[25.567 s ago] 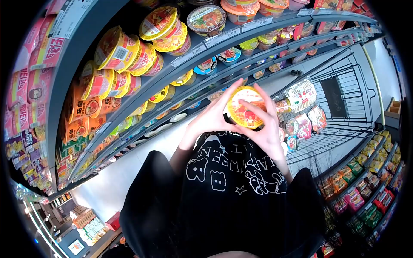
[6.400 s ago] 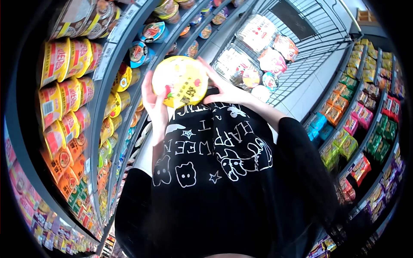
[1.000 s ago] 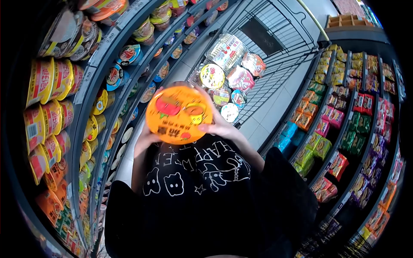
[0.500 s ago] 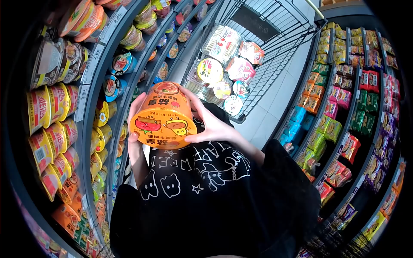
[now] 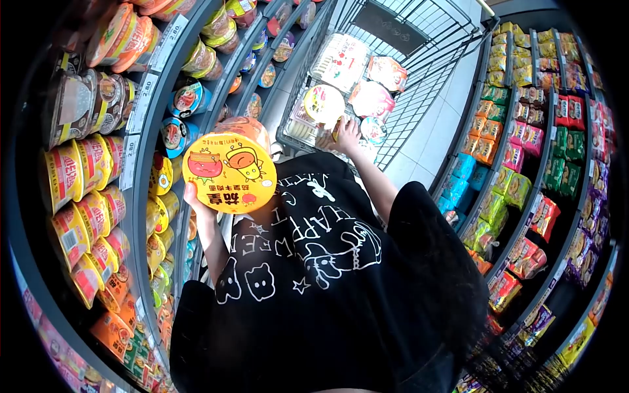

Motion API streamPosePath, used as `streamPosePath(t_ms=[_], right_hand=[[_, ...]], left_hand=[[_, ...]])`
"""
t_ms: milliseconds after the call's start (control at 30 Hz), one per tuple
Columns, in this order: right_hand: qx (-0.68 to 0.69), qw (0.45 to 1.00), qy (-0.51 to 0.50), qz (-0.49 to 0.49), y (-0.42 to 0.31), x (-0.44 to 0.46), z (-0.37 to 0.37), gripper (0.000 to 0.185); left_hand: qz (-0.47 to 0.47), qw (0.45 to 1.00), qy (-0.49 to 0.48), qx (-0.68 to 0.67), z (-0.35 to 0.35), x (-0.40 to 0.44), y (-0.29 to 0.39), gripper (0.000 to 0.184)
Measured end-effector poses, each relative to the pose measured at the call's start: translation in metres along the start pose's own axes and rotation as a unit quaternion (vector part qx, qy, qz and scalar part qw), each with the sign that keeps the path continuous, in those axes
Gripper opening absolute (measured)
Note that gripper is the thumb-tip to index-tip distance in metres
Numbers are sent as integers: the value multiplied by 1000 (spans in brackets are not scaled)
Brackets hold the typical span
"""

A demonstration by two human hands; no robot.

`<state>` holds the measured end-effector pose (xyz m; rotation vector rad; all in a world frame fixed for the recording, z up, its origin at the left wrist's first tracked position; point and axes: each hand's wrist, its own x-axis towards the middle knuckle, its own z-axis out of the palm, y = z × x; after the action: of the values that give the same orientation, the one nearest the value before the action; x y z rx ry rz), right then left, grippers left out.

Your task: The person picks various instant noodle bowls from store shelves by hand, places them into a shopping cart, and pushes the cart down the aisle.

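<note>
My left hand (image 5: 204, 208) grips a large instant noodle tub (image 5: 230, 173) from its left side. The tub is tilted, its yellow-orange lid with cartoon figures facing me. Down in the metal shopping cart (image 5: 426, 108), my right hand (image 5: 347, 136) has its fingers curled over a small noodle cup (image 5: 337, 128), which is mostly hidden under them. Just beyond those fingers lies a round yellow-and-white noodle bowl (image 5: 324, 103). A pink-and-white noodle pack (image 5: 371, 99) and a small blue-lidded cup (image 5: 374, 131) are close to the hand too.
Left of me, shelves hold rows of noodle cups and tubs (image 5: 85, 216) behind price strips (image 5: 147, 88). Bagged noodles (image 5: 481, 137) fill the shelves on the right. A white multipack (image 5: 341, 60) and an orange-white pack (image 5: 388, 73) lie further back in the cart.
My right hand has let go of the noodle tub and reached forward into the cart. The tub, now in my left hand alone, has shifted slightly and its lid faces me more.
</note>
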<state>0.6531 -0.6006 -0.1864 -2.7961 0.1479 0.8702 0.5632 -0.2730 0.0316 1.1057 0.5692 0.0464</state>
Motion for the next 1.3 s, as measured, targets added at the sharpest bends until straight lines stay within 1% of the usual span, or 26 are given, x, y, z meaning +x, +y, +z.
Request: streamPosePath(t_ms=[33, 67, 133, 267, 333, 400, 433, 467, 500, 533, 567, 633, 667, 700, 800, 833, 867, 933, 967, 1033, 1067, 1133, 1167, 1200, 1267, 1300], right_hand=[[-4, 990, 129, -52, 4, 2, 13, 101], [-5, 990, 129, -53, 13, 7, 23, 101], [29, 993, 91, -69, 13, 0, 6, 92], [42, 994, 74, -67, 2, -24, -54, 85], [94, 986, 130, -54, 12, -31, -83, 74], [15, 963, 255, -87, 33, -24, -97, 72], [25, 968, 237, -74, 45, -18, -103, 74], [28, 967, 246, -55, 57, -5, -99, 75], [8, 973, 223, -53, 72, 6, -96, 77], [-12, 978, 199, -52, 84, 13, -95, 78], [-1, 986, 162, -38, 94, 19, -92, 80], [-5, 991, 129, -24, 115, 33, -75, 82], [-11, 993, 118, -17, 116, 35, -72, 82], [14, 997, 78, 24, 119, 37, -72, 84], [-17, 997, 62, 30, 123, 44, -66, 86], [5, 999, 30, 42, 118, 42, -70, 90], [5, 999, 29, 42, 114, 39, -73, 90], [1, 996, 23, 84, 103, 31, -77, 90], [1, 996, 22, 83, 116, 41, -61, 90], [41, 995, 91, -6, 128, 51, -43, 90], [41, 995, 91, -6, 126, 50, -41, 90], [21, 991, 134, 18, 105, 35, -39, 90], [88, 979, 184, 19, 71, 7, -65, 89], [132, 969, 207, -36, 60, -1, -65, 82], [337, 924, 142, -107, 19, -25, -73, 75], [428, 896, 29, -115, -6, -47, -93, 75]], left_hand=[[2, 1000, 11, 12, 2, 0, 3, 68], [3, 999, 23, 24, 3, 0, 3, 68], [11, 999, 22, 32, 2, 3, 1, 68], [7, 999, 36, -4, 4, 6, -4, 69], [-2, 999, 36, -8, 4, 6, -6, 69], [-10, 999, 26, -17, 7, 9, -9, 69], [-15, 999, 15, -25, 9, 10, -10, 68], [-19, 999, 4, -33, 11, 10, -11, 68], [-20, 1000, 5, -19, 21, 9, -8, 67], [-23, 999, -18, -21, 22, 10, -8, 68], [-28, 999, -23, -26, 19, 12, -12, 68], [-28, 999, -40, -19, 13, 15, -17, 70], [-27, 999, -38, -19, 16, 15, -15, 70], [-23, 999, -39, -20, 20, 13, -14, 71], [-21, 998, -54, -22, 20, 14, -15, 70], [-18, 998, -55, -17, 20, 14, -16, 70], [-15, 998, -57, -12, 19, 14, -17, 69], [-24, 998, -58, -18, 17, 14, -20, 68], [-27, 999, -47, -9, 14, 15, -24, 68], [-37, 998, -40, -6, 18, 14, -23, 69], [-37, 998, -40, -6, 22, 13, -21, 69], [-29, 999, -41, 14, 28, 13, -20, 70], [-36, 998, -57, 19, 24, 15, -23, 71], [-42, 997, -68, 17, 27, 15, -23, 72], [-46, 996, -79, 16, 30, 18, -26, 74], [-28, 998, -43, 22, 38, 18, -28, 74]])
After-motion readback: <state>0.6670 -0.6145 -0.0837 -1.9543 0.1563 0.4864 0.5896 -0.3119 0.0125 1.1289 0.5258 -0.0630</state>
